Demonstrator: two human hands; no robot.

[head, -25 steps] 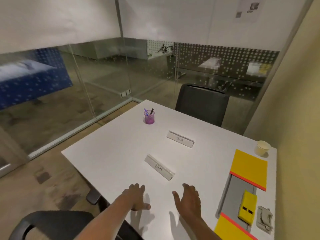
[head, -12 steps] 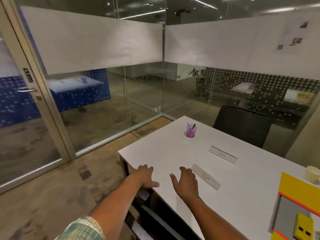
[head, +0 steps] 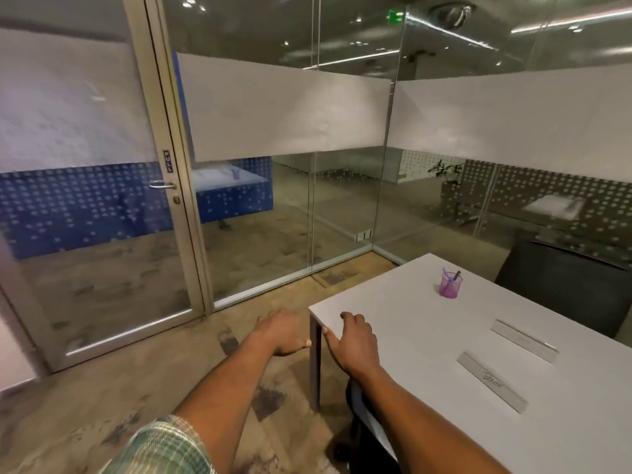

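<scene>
Drifting left: left hand (head: 282, 331) now past table (head: 420, 340) corner.

The left hand (head: 280, 331) shows only its back; its fingertips curve out of sight. Under the right hand (head: 355, 340) the palm is hidden, so contact with the table (head: 427, 336) cannot be told. The table runs off the right and bottom edges. Writing on the near name plate (head: 492, 381) is too blurred to read, and on the far name plate (head: 525, 341) too faint. The black chair (head: 564, 282) is cut by the right edge, the plaid sleeve (head: 164, 449) by the bottom. The right forearm and the tabletop cover most of a dark seat (head: 366, 436).
</scene>
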